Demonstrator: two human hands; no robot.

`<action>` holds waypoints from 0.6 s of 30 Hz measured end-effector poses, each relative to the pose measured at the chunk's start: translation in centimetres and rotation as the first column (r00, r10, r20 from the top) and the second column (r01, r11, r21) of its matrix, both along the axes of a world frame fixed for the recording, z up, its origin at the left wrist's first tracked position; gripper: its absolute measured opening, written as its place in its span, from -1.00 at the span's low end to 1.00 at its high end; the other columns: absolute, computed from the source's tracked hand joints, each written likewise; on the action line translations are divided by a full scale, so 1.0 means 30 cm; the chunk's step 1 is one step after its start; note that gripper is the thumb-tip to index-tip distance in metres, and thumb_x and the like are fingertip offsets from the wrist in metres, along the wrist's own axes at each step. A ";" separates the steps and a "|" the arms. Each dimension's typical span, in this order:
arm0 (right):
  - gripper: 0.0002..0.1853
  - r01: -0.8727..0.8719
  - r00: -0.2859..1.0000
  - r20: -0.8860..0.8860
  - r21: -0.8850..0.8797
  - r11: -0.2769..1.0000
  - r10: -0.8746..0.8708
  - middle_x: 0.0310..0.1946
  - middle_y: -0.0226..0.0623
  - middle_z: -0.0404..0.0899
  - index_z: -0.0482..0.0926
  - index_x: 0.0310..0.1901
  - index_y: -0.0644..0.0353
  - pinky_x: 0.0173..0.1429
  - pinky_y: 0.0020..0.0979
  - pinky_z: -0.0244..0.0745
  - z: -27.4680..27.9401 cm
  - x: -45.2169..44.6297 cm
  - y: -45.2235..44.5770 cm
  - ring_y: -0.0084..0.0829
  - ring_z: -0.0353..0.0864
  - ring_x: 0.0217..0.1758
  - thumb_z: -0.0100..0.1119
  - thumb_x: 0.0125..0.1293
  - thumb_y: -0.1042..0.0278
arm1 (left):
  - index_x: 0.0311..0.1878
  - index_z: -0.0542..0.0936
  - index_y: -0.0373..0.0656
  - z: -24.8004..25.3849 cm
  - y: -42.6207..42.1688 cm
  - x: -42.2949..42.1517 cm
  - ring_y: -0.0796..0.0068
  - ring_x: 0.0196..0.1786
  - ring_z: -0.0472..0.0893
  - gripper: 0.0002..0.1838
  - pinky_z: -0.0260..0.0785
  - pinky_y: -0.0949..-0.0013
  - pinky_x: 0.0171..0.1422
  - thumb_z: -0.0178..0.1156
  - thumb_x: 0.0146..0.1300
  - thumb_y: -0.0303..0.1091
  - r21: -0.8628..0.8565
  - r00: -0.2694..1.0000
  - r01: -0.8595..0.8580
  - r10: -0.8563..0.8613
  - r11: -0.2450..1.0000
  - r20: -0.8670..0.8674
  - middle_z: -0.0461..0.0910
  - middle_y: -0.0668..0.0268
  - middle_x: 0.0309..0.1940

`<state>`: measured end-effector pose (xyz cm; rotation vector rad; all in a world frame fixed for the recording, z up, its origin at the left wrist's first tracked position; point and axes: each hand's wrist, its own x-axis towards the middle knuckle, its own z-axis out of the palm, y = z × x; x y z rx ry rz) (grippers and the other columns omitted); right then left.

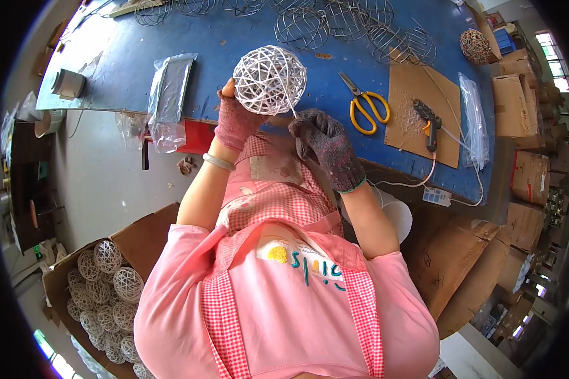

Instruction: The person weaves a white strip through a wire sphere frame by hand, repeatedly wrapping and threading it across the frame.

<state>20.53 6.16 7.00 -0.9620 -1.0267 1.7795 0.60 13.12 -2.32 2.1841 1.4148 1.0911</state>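
Observation:
A white woven ball (270,80) is held up over the front edge of the blue table. My left hand (239,120), in a reddish glove with bare fingertips, grips the ball from its lower left. Just below and right of the ball, my right hand (325,145), in a dark grey glove, has its fingers pinched on a white strand (293,112) that runs up to the ball. Scissors with yellow handles (365,106) lie open on the table to the right of the ball.
Wire frames (302,28) line the table's far side. At right, a glue gun (430,123) rests on cardboard (395,95), beside clear plastic bags (474,120). A plastic packet (172,88) and a roll (67,83) are at left. A box (146,237) of white balls stands lower left.

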 end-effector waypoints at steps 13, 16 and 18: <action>-0.88 0.066 0.997 0.035 0.016 0.998 -0.067 -0.48 -0.47 0.53 0.57 -0.14 0.18 -0.39 -0.59 0.32 0.016 -0.017 0.000 -0.68 0.42 -0.52 0.06 0.46 0.37 | 0.20 0.53 0.11 0.070 0.002 0.063 0.48 0.30 0.41 -0.49 0.07 0.22 0.44 0.22 0.20 0.04 -0.087 -0.034 0.730 0.163 0.678 0.986 0.52 0.50 0.22; -0.88 0.069 0.997 0.042 0.015 0.998 -0.069 -0.51 -0.48 0.51 0.57 -0.13 0.17 -0.41 -0.58 0.30 -0.003 -0.029 0.000 -0.69 0.41 -0.53 0.08 0.46 0.36 | 0.19 0.53 0.08 0.070 0.006 0.066 0.48 0.29 0.43 -0.53 0.08 0.22 0.44 0.22 0.22 -0.02 -0.088 -0.048 0.734 0.182 0.673 0.982 0.52 0.48 0.23; -0.88 0.067 0.997 0.043 -0.026 0.997 -0.066 -0.52 -0.50 0.50 0.58 -0.12 0.17 -0.43 -0.59 0.28 0.005 -0.032 0.006 -0.69 0.40 -0.54 0.07 0.46 0.36 | 0.18 0.53 0.07 0.058 0.017 0.062 0.48 0.29 0.43 -0.54 0.09 0.22 0.44 0.22 0.23 -0.04 -0.088 -0.053 0.735 0.186 0.672 0.981 0.52 0.48 0.23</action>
